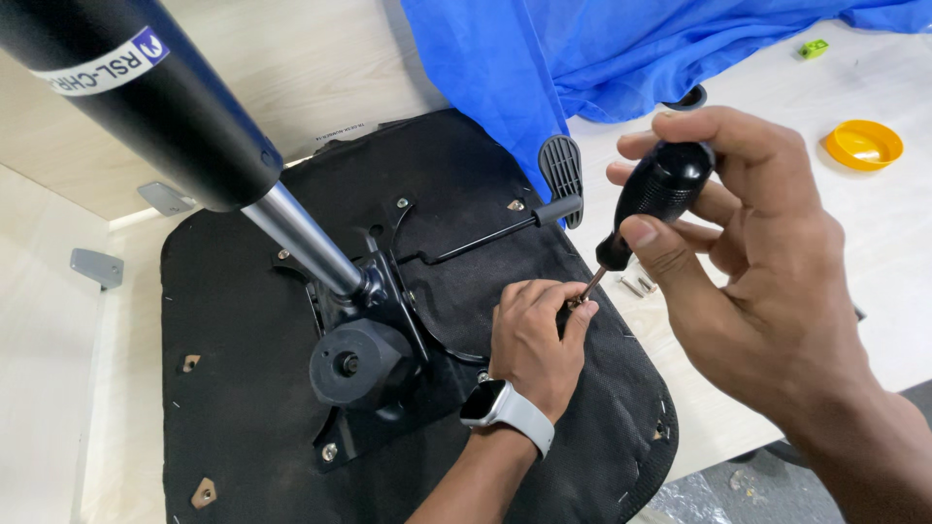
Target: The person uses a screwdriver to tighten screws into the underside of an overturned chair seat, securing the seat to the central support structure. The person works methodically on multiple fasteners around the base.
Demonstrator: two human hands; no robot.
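Observation:
An upturned black chair seat [243,388] lies on the light table, its metal mechanism plate [374,311] and gas-lift column [291,228] pointing up at me. My right hand [767,272] grips the black handle of a screwdriver [655,194], whose tip angles down to the seat's right side. My left hand [534,340], with a white-strapped watch on the wrist, rests on the seat and pinches the screwdriver tip, apparently steadying a small screw there. A black lever with a ribbed paddle [561,170] sticks out toward the seat's far edge.
Blue cloth [582,58] is heaped at the back. On the right of the table [893,233] sit a yellow dish [863,144] and a small green object [814,48]. Loose screws [636,284] lie by the seat's edge. Grey brackets [97,267] lie at left.

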